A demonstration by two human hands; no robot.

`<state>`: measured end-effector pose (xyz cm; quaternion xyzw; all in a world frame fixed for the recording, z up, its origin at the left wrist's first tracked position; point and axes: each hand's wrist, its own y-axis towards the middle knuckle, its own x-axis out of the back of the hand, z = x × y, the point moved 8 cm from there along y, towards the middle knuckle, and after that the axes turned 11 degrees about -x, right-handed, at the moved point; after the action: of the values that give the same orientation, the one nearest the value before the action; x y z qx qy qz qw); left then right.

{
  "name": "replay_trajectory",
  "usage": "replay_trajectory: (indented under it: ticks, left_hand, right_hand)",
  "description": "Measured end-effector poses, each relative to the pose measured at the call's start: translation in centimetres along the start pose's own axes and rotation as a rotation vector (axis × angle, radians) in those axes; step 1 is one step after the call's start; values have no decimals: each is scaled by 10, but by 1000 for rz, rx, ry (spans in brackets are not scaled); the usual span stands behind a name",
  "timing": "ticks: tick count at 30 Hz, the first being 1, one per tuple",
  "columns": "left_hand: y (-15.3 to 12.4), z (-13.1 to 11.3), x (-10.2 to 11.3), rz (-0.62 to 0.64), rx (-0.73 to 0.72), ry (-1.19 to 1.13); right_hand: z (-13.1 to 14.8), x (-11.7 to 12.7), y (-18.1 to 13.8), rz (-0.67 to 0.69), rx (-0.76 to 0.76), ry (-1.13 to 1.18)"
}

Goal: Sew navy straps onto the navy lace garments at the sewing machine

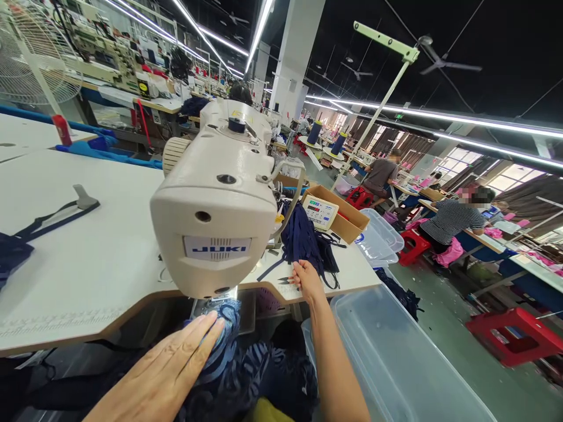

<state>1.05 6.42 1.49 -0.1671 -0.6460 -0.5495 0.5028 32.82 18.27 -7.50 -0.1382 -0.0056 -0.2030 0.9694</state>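
Note:
My left hand [171,363] lies flat with fingers stretched out on a blue patterned fabric [226,328], just below the head of a white sewing machine [215,217]. The fabric runs under the needle area, which the machine head hides. My right hand [307,280] is closed in a pinch at the lower end of a bundle of navy straps [299,234]. What sits between its fingertips is hidden. Beside those fingers, small thread snips [285,281] point left on the table. More dark patterned fabric [264,375] hangs over my lap.
On the white sewing table [101,252], a navy strap [57,220] lies at left. A control panel [320,212] and a cardboard box [352,220] stand behind the straps. At right are a clear plastic bin [396,334] and a red stool [514,334]. Other people sit at machines further off.

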Motion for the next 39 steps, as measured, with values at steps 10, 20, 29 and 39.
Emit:
replay_trajectory:
  ticks: [10, 20, 29, 39]
  left_hand:
    - [43, -9, 14, -142, -8, 266]
    - [39, -13, 9, -88, -57, 245]
    - [38, -8, 9, -134, 14, 256]
    - [38, -13, 13, -114, 75, 111]
  right_hand:
    - [-40, -22, -56, 25, -109, 225]
    - [-15, 13, -60, -318, 103, -452]
    - [10, 8, -62, -349, 268, -479]
    - [45, -88, -107, 385, 42, 266]
